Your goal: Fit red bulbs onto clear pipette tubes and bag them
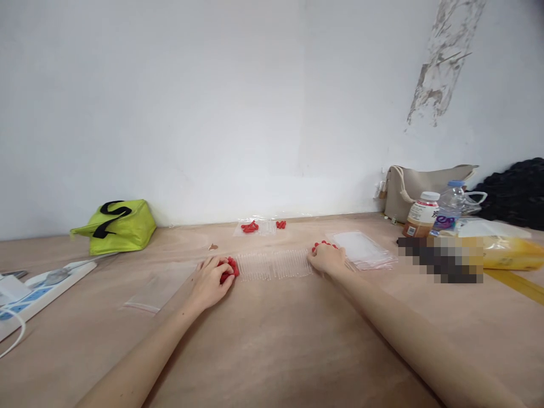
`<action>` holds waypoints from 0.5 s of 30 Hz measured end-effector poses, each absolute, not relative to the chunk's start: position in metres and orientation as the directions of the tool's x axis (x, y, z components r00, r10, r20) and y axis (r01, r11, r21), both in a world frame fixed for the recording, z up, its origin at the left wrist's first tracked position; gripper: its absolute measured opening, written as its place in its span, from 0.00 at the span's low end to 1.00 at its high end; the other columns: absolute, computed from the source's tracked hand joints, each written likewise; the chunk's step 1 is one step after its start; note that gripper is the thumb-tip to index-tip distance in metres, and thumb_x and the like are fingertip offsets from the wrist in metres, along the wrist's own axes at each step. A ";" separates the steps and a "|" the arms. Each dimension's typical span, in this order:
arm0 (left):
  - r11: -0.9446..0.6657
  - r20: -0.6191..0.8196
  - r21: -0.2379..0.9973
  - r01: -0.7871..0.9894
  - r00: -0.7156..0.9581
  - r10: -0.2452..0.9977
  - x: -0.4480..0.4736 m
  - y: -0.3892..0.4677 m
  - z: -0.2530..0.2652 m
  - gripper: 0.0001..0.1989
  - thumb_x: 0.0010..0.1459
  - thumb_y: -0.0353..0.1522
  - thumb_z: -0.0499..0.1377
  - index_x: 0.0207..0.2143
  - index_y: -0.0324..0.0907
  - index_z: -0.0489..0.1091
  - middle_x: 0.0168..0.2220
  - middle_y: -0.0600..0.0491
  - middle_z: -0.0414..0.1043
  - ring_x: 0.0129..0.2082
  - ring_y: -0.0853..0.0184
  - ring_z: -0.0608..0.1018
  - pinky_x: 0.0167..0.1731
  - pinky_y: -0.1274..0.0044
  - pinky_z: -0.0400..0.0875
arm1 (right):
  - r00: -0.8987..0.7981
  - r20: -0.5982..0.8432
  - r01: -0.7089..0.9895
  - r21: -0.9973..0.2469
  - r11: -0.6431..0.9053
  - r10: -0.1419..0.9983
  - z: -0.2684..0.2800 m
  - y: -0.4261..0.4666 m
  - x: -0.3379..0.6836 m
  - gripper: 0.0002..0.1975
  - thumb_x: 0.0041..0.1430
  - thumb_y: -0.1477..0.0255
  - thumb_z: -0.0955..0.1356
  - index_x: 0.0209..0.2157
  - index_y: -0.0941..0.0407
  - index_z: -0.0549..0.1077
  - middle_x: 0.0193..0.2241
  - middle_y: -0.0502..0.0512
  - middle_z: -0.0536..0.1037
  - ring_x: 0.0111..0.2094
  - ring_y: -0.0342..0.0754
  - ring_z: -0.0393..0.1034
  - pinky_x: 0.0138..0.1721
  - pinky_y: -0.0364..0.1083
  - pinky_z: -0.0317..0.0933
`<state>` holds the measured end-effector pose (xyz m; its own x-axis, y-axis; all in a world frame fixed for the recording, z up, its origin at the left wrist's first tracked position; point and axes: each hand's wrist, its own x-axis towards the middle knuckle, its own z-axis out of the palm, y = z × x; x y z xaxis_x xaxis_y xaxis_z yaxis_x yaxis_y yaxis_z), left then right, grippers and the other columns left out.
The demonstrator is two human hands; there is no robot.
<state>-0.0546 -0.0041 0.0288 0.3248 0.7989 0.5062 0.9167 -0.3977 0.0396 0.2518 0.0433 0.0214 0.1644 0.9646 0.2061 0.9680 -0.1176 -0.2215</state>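
A row of thin clear plastic sticks (274,265) lies side by side across the middle of the table. At its left end, my left hand (212,279) is closed around small red pieces (232,266), with thumb and fingers curled over them. My right hand (328,258) rests at the other end, its fingers bent down and mostly hidden. Red rounded tips (323,243) show just beyond its knuckles; whether the fingers grip them I cannot make out. Further back, a small clear bag (267,228) lies under a red cluster (250,227), with more red pieces (281,225) beside it.
Flat clear bags (361,249) are stacked right of my right hand; another bag (159,289) lies by my left forearm. A power strip (46,292) and lime-green pouch (123,226) are at left. Bottles (420,215), a grey bag (425,181) and a yellow packet (505,252) stand right.
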 end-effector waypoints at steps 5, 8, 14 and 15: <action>-0.408 0.572 0.099 0.908 0.284 0.769 -0.055 0.000 0.029 0.06 0.50 0.32 0.54 0.25 0.43 0.70 0.37 0.51 0.69 0.40 0.60 0.68 0.41 0.67 0.60 | 0.163 0.180 0.975 -0.183 -0.130 0.970 0.022 0.053 0.249 0.10 0.47 0.70 0.62 0.26 0.58 0.74 0.28 0.61 0.75 0.31 0.53 0.69 0.37 0.53 0.50; -0.463 0.632 0.153 0.873 0.275 0.725 -0.052 -0.003 0.032 0.06 0.52 0.32 0.53 0.27 0.43 0.69 0.36 0.51 0.69 0.40 0.62 0.69 0.42 0.68 0.61 | 0.138 0.160 0.983 -0.140 -0.116 0.977 0.023 0.057 0.245 0.08 0.45 0.75 0.63 0.25 0.59 0.74 0.27 0.62 0.76 0.30 0.53 0.69 0.38 0.54 0.48; -0.584 0.590 0.317 0.747 0.327 0.738 -0.021 -0.028 0.027 0.07 0.57 0.33 0.49 0.32 0.42 0.65 0.34 0.52 0.68 0.37 0.64 0.70 0.39 0.72 0.64 | 0.103 0.163 0.988 -0.133 -0.081 0.981 0.030 0.053 0.239 0.08 0.47 0.76 0.62 0.25 0.61 0.73 0.26 0.65 0.75 0.31 0.55 0.69 0.37 0.54 0.49; -0.590 0.564 0.363 0.721 0.334 0.755 -0.015 -0.033 0.024 0.07 0.58 0.33 0.48 0.33 0.42 0.64 0.34 0.52 0.68 0.37 0.65 0.70 0.37 0.73 0.64 | 0.089 0.181 0.989 -0.136 -0.065 0.979 0.032 0.048 0.240 0.10 0.50 0.75 0.61 0.27 0.62 0.73 0.29 0.67 0.75 0.33 0.56 0.69 0.36 0.53 0.50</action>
<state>-0.0147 -0.0329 0.0238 0.3342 0.7552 0.5639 0.7212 -0.5901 0.3629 0.2397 0.0482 0.0316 0.0894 0.9794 0.1808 0.9886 -0.0652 -0.1357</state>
